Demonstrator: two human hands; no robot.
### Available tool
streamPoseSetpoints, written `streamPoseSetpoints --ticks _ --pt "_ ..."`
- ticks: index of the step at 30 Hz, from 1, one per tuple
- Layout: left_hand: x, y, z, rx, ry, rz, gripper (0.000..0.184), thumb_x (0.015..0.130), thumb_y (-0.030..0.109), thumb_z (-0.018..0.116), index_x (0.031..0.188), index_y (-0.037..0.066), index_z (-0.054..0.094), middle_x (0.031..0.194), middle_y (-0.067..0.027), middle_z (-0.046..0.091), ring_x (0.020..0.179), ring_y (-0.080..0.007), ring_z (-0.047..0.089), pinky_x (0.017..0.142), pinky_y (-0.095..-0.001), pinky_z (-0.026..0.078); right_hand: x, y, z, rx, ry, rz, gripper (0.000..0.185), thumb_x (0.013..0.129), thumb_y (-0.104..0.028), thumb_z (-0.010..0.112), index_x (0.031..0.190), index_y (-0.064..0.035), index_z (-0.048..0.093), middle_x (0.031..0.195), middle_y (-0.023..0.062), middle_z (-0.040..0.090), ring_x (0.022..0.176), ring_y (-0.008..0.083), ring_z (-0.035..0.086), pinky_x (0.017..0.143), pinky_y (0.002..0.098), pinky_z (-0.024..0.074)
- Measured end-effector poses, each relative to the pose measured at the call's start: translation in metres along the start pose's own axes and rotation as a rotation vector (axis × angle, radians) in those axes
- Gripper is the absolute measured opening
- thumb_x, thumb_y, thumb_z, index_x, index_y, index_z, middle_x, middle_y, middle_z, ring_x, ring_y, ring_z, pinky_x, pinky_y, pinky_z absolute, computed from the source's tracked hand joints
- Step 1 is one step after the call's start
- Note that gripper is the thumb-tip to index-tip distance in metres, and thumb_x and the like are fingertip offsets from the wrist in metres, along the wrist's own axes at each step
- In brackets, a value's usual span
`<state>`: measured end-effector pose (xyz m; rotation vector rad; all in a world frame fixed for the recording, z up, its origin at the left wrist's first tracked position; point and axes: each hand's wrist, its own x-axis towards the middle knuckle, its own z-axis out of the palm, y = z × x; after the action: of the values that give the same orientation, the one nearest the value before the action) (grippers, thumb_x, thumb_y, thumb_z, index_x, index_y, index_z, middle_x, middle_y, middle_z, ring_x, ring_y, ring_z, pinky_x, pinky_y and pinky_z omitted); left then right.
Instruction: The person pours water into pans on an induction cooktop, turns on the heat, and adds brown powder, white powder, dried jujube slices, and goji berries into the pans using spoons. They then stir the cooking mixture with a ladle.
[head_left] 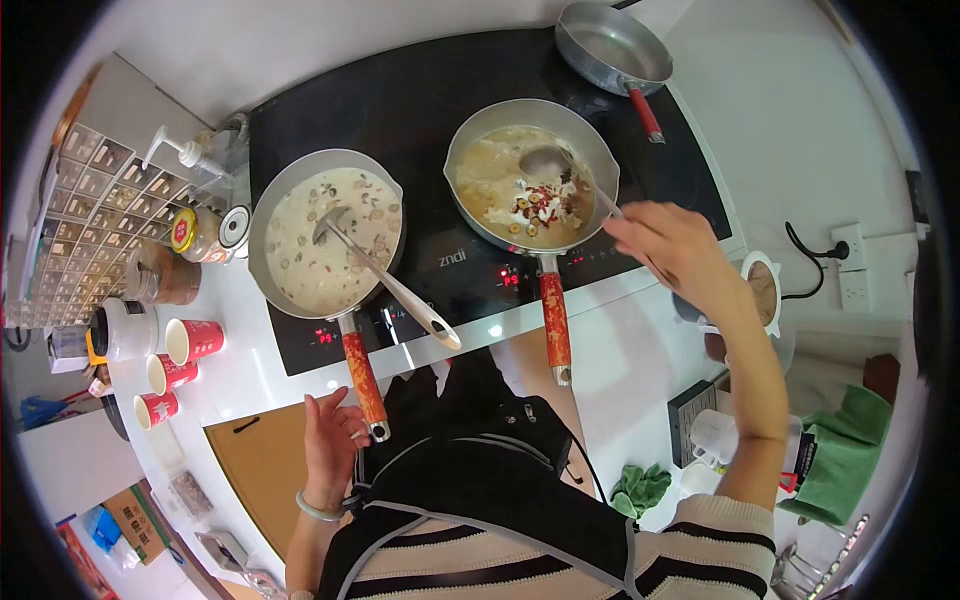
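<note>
My right hand (672, 248) is closed round the handle of a metal ladle (546, 161), its bowl dipped in the right saucepan (606, 165). That pan holds a pale yellowish liquid with a white mound, red bits and small sliced rounds on top. My left hand (332, 445) hangs beside the red mottled handle (361, 378) of the left saucepan, with nothing in it and its fingers loosely bent and apart. The left saucepan (258, 265) is full of a milky liquid with dark and brown pieces. Another ladle (395, 287) rests in it, its handle over the rim.
Both pans stand on a black induction hob (440, 190) with red lit digits. An unused-looking pan (590, 62) sits at the back right. Red paper cups (197, 341) and lidded jars (205, 236) line the left. A green cloth (850, 465) and a wall socket (850, 265) are on the right.
</note>
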<state>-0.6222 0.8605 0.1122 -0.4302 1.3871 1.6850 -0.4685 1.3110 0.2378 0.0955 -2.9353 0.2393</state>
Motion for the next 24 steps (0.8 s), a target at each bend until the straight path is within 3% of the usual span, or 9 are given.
streamPoseSetpoints --ticks 5,15,19,20,23,24 --pt "-0.002 -0.004 -0.024 -0.033 0.047 -0.008 0.074 0.091 0.066 0.036 0.128 0.003 0.046 0.08 -0.0077 0.061 0.061 -0.0153 0.057 0.056 -0.0297 0.045 -0.035 -0.022 -0.011 -0.048 -0.09 -0.123 0.05 0.061 -0.005 0.069 0.109 -0.012 0.057 0.102 0.0083 0.058 0.084 0.0277 0.06 0.069 0.0366 0.0504" --pt "-0.012 -0.009 -0.033 -0.054 0.129 0.039 0.075 0.091 0.066 0.035 0.131 0.001 0.04 0.078 -0.0079 0.057 0.059 -0.0156 0.056 0.052 -0.0293 0.046 0.015 0.026 0.045 -0.133 0.105 -0.193 0.049 0.062 -0.003 0.067 0.109 -0.0072 0.054 0.095 0.0064 0.055 0.082 0.0256 0.058 0.069 0.0351 0.0494" --pt "-0.016 -0.017 -0.039 -0.049 0.151 0.021 0.077 0.091 0.066 0.036 0.132 0.001 0.038 0.077 -0.0071 0.056 0.058 -0.0147 0.054 0.051 -0.028 0.044 0.02 0.049 0.043 -0.248 0.09 -0.179 0.056 0.056 -0.004 0.069 0.109 -0.0073 0.054 0.097 0.007 0.055 0.083 0.0262 0.058 0.068 0.0359 0.0492" --pt "-0.015 -0.016 -0.038 -0.057 0.162 0.014 0.076 0.091 0.066 0.036 0.132 0.001 0.038 0.077 -0.0068 0.055 0.058 -0.0145 0.054 0.051 -0.0276 0.044 0.015 0.049 0.041 -0.255 0.01 -0.145 0.047 0.063 -0.005 0.071 0.107 -0.0068 0.055 0.089 0.0072 0.055 0.079 0.0262 0.059 0.067 0.0353 0.0497" --pt "-0.014 -0.017 -0.04 -0.053 0.19 0.026 0.075 0.091 0.065 0.037 0.131 0.002 0.039 0.077 -0.0064 0.055 0.057 -0.0141 0.053 0.051 -0.0268 0.043 -0.005 0.033 0.035 -0.172 0.067 -0.033 0.027 0.075 -0.007 0.07 0.101 -0.0041 0.06 0.084 0.0086 0.058 0.075 0.0252 0.062 0.064 0.0321 0.0505" --pt "-0.012 -0.017 -0.041 -0.06 0.19 0.03 0.074 0.091 0.065 0.037 0.131 0.002 0.039 0.077 -0.0063 0.055 0.057 -0.0141 0.053 0.051 -0.0267 0.043 -0.01 0.027 0.032 0.018 0.108 0.133 0.021 0.08 -0.009 0.067 0.098 -0.0023 0.061 0.085 0.009 0.06 0.072 0.0241 0.063 0.063 0.0311 0.051"
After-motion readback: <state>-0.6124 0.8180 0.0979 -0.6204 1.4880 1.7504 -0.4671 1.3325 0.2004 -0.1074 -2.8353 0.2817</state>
